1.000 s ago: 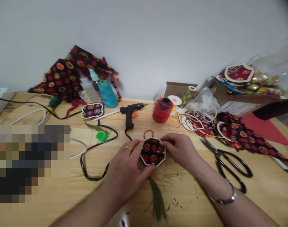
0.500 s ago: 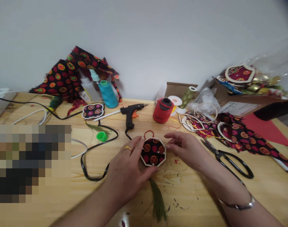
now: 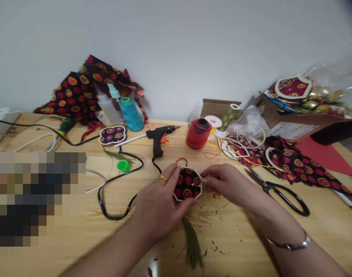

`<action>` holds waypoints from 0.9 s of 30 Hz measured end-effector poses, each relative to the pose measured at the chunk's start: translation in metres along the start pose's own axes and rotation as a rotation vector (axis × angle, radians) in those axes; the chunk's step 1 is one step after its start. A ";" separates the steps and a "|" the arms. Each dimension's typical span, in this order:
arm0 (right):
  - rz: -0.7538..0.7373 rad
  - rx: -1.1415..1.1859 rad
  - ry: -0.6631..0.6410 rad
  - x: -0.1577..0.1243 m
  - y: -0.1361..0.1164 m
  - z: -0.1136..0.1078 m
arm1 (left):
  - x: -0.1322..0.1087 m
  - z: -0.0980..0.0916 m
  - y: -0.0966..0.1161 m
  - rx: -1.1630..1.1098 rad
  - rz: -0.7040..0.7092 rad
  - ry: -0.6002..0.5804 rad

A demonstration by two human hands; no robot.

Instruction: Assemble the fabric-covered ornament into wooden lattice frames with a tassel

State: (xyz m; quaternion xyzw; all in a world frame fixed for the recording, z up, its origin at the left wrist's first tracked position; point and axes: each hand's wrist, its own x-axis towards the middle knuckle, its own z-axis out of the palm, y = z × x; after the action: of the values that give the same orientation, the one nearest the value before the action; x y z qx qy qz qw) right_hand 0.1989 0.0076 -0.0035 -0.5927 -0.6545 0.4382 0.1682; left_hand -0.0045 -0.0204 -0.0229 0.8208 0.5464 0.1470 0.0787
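An octagonal ornament (image 3: 188, 184) with black and red patterned fabric in a pale wooden frame lies on the wooden table. My left hand (image 3: 156, 204), wearing a gold ring, grips its left side. My right hand (image 3: 225, 184) comes in from the right, its fingertips pinched at the ornament's right edge. A red cord loop (image 3: 182, 160) rises from the top edge. A green tassel (image 3: 192, 244) lies below the ornament, with its upper end hidden behind my left hand.
A black glue gun (image 3: 158, 139), red spool (image 3: 198, 133), teal thread cone (image 3: 131, 114), and black cable (image 3: 115, 205) sit beyond my hands. Black-handled scissors (image 3: 275, 192) lie on the right. Patterned fabric (image 3: 291, 163) and wooden frames (image 3: 251, 136) crowd the right side.
My right hand has moved left from just beside the ornament to its right edge. My left hand and the ornament have shifted slightly up and to the right.
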 end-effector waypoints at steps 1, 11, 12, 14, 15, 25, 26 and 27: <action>0.001 0.004 -0.004 0.000 0.000 0.000 | 0.000 0.000 0.000 0.004 0.001 -0.004; 0.022 -0.036 -0.020 0.001 -0.005 0.000 | 0.000 -0.001 0.001 0.015 0.000 -0.013; 0.020 -0.042 -0.022 0.001 -0.005 0.000 | 0.001 -0.002 0.001 0.014 -0.002 -0.017; 0.017 -0.054 -0.025 0.000 -0.005 0.000 | 0.001 -0.002 0.002 0.015 -0.008 -0.022; 0.018 -0.060 -0.025 0.000 -0.005 0.000 | 0.001 -0.002 0.002 0.016 -0.011 -0.023; 0.018 -0.104 -0.013 0.002 -0.007 0.000 | 0.000 -0.002 0.004 0.044 -0.031 -0.051; 0.015 -0.104 -0.012 0.002 -0.007 0.000 | 0.000 -0.002 0.004 0.047 -0.031 -0.051; 0.012 -0.104 -0.011 0.002 -0.006 0.001 | 0.000 -0.002 0.004 0.048 -0.032 -0.051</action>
State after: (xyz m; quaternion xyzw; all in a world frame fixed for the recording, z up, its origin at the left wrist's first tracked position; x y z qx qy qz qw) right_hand 0.1943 0.0096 0.0001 -0.6023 -0.6736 0.4080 0.1310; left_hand -0.0020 -0.0218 -0.0201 0.8171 0.5606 0.1119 0.0752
